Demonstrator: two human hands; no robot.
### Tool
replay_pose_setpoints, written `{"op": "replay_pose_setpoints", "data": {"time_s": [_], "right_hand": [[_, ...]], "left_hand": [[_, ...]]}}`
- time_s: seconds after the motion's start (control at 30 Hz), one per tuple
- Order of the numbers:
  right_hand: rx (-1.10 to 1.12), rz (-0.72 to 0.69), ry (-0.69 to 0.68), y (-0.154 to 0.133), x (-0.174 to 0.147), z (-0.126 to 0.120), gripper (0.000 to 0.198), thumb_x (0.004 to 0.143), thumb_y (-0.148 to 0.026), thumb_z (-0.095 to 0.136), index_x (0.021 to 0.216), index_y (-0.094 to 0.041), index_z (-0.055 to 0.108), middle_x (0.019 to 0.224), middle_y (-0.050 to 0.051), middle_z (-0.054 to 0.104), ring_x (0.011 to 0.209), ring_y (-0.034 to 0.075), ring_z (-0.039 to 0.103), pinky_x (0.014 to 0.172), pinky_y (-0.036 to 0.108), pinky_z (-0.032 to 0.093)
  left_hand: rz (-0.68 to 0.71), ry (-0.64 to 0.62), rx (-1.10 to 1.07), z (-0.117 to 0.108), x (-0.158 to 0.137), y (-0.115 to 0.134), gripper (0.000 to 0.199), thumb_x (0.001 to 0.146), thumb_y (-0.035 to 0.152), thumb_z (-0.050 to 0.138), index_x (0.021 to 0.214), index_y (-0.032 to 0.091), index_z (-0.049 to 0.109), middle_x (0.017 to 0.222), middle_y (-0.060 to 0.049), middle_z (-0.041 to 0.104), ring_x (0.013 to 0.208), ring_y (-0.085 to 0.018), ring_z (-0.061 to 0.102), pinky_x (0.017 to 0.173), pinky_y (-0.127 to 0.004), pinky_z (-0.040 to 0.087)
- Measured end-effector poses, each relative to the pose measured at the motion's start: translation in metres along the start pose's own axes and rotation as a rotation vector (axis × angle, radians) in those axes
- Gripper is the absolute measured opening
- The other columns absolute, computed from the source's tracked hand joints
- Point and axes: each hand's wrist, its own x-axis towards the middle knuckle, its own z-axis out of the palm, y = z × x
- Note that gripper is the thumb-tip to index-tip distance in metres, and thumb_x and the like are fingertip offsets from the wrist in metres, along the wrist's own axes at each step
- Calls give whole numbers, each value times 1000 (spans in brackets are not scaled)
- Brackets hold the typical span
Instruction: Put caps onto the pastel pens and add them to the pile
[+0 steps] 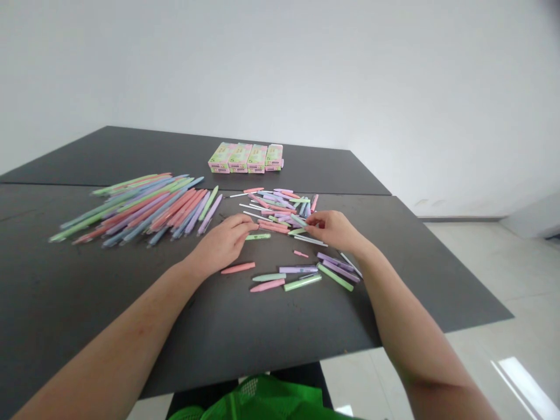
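My left hand [225,242] is closed, fingertips pinched together at the left edge of a loose pile of pastel pen parts [280,201]; I cannot make out what is between them. A green pen piece [258,237] lies just under those fingertips. Over the right side of the pile, my right hand [335,230] pinches a pale green pen barrel [298,220]. White refills [310,240] lie below it. Nearer me are a red pen part [238,268], a pink one [267,285], purple barrels [298,269] and green barrels [303,283].
A broad heap of assembled-looking pastel pens [144,207] lies on the left of the dark table [271,332]. Several pink and green boxes [240,157] stand in a row farther back. A small pink piece [301,254] lies between the pile and the near parts.
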Motion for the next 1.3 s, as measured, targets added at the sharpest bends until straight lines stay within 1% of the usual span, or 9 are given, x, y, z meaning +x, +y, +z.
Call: {"op": "replay_pose_setpoints", "data": {"time_s": [0.33,0.43,0.6,0.73,0.87,1.0,1.07,1.17,1.3], "right_hand": [[-66,-29,-51,-4,0,9,20,75,-18,63,92,-20,74,85,3,72,67,14,58,65,24,40],[-51,-61,-48,-13,-4,5,15,75,-17,62,85,-19,73,80,2,71,66,13,58,63,23,39],[-93,-87,-257,-28,-13,3,8,73,-26,70,77,-21,75,69,0,69,59,13,56,54,23,34],[-209,-103,-320,-30,-14,9,7,72,-27,71,75,-23,76,70,2,71,59,15,57,50,25,31],[-305,-123,-330,-31,-15,15,11,76,-23,66,75,-23,76,68,4,70,60,17,58,53,27,32],[-340,-167,-294,-33,-17,14,13,78,-25,64,73,-20,74,71,6,70,66,18,60,56,28,33],[-272,-146,-269,-32,-16,8,14,80,-26,62,72,-19,71,71,6,70,64,17,60,56,27,34],[15,-30,-187,-25,-13,-6,13,82,-26,58,79,-17,67,71,4,70,60,15,60,56,25,39],[457,142,86,-8,-5,-21,21,82,-32,59,93,-15,64,68,2,68,50,11,54,49,23,41]], "left_hand": [[15,4,16,4,-1,-5,31,93,15,38,107,18,66,115,-9,62,109,-21,57,97,-37,47],[20,6,2,4,-1,-5,30,92,14,39,103,18,67,114,-9,63,109,-21,57,97,-37,47],[18,-17,5,3,-1,-5,29,92,15,38,99,19,66,116,-9,62,111,-21,57,98,-37,46],[16,-16,11,3,-1,-5,29,93,14,37,99,19,65,116,-9,62,111,-21,57,99,-36,46],[25,-28,20,4,-1,-6,28,92,13,38,98,18,65,117,-9,62,111,-21,57,99,-37,45],[32,-27,13,4,-1,-7,28,92,12,38,99,17,65,118,-9,61,111,-21,57,98,-37,45],[31,-24,12,4,-2,-7,28,92,12,38,99,17,64,118,-9,61,111,-21,56,99,-37,45],[31,-21,20,4,-3,-8,28,92,12,38,100,18,64,118,-9,61,111,-21,56,99,-37,45],[39,-17,30,3,-2,-7,28,91,12,38,99,17,65,117,-9,61,110,-21,57,98,-37,45]]}}
